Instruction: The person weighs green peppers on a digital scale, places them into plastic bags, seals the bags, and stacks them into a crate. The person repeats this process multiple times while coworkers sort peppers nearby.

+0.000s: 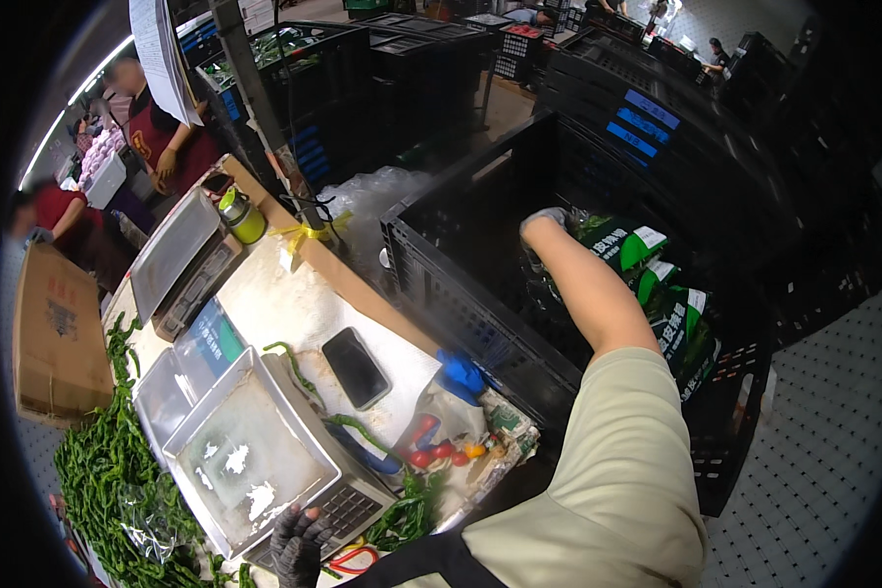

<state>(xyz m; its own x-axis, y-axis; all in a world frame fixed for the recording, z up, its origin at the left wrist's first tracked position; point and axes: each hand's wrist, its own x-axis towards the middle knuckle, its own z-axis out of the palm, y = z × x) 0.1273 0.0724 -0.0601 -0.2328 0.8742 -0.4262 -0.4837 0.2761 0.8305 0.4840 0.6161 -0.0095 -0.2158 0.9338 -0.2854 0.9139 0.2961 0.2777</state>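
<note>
My right arm reaches down into a black plastic crate (478, 323). At its end my right hand (544, 217), in a grey glove, is beside green printed plastic bags (608, 239) of produce. The forearm hides most of its fingers, so its grip cannot be told. Several more bags (672, 316) lie along the crate's right side. My left hand (299, 544), in a dark glove with bare fingertips, is at the near edge of a digital scale (253, 456), by its keypad (349, 507). Nothing shows in it. A few white scraps lie on the scale's pan.
Green chili peppers (110, 470) are heaped left of the scale. The table holds a smartphone (355, 366), red-handled scissors (354, 560), a bag of small tomatoes (441, 441), another scale (176, 250) and a bottle (242, 217). A metal post (264, 125) rises behind. Two people stand at far left.
</note>
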